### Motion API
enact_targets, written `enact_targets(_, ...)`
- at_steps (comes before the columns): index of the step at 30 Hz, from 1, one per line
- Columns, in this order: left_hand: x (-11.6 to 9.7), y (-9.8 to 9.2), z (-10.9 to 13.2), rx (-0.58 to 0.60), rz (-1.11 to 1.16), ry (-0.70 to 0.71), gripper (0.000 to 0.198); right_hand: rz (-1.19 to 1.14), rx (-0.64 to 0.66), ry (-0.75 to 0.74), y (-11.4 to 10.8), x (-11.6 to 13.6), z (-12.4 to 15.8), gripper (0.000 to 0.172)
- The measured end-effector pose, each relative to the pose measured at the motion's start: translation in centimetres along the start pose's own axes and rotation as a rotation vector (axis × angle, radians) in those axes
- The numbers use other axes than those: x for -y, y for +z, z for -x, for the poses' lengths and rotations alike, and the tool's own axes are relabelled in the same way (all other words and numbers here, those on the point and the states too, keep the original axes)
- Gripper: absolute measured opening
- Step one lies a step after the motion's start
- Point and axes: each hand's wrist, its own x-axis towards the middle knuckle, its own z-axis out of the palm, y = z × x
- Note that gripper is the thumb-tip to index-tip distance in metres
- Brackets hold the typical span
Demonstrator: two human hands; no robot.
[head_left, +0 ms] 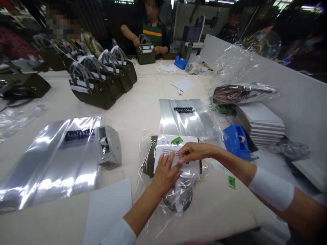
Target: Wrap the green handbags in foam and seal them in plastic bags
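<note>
An olive-green handbag (151, 157) lies inside a clear plastic bag (143, 183) before me, its looped handles (188, 199) toward me. White printed paper (160, 140) covers most of the handbag's face, with a green sticker (177, 141) near its far edge. My left hand (166, 173) rests flat on the wrapped handbag, fingers stretched out. Just to its right, the fingers of my right hand (192, 152) are pinched together over the paper. What they hold, if anything, is hidden. The fingertips of both hands nearly meet.
Left stand a grey tape dispenser (113, 149) and flat plastic bags (58, 160); more plastic bags (184, 119) lie ahead. A blue tape dispenser (235, 137) and stacked white cards (260, 119) are right. Several green handbags (94, 93) stand far left. A person (150, 32) handles another across the table.
</note>
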Motion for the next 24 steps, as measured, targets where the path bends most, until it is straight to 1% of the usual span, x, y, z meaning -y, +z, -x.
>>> enact_targets(3,0.2,-0.1,0.1,0.018,0.010,0.000,0.039,-0.025,0.073,0.017,0.0,-0.3,-0.3,0.028)
enact_targets(6,0.9,-0.7,-0.2,0.055,0.017,0.022,0.034,-0.021,0.113,0.040,0.2,-0.5,0.1,0.032)
enact_targets(10,2.7,-1.7,-1.6,0.129,0.033,0.090,0.029,0.065,0.133,0.062,0.6,-0.4,0.2,0.027)
enact_targets(13,3.6,-1.9,-2.6,0.170,0.049,0.134,0.026,0.159,0.131,0.070,0.9,-0.2,-0.3,0.021)
enact_targets(15,3.9,-2.0,-2.9,0.186,0.058,0.146,0.026,0.233,0.112,0.079,1.0,-0.2,-0.6,0.019)
enact_targets(18,3.8,-2.3,-3.0,0.197,0.067,0.144,0.029,0.358,0.045,0.115,0.9,-0.5,-1.1,0.018)
enact_targets(20,3.6,-2.6,-2.8,0.197,0.076,0.138,0.030,0.446,-0.011,0.158,0.8,-0.9,-1.3,0.017)
enact_targets(24,3.2,-2.6,-2.7,0.180,0.092,0.122,0.024,0.614,-0.102,0.254,1.0,-1.1,-1.7,0.013)
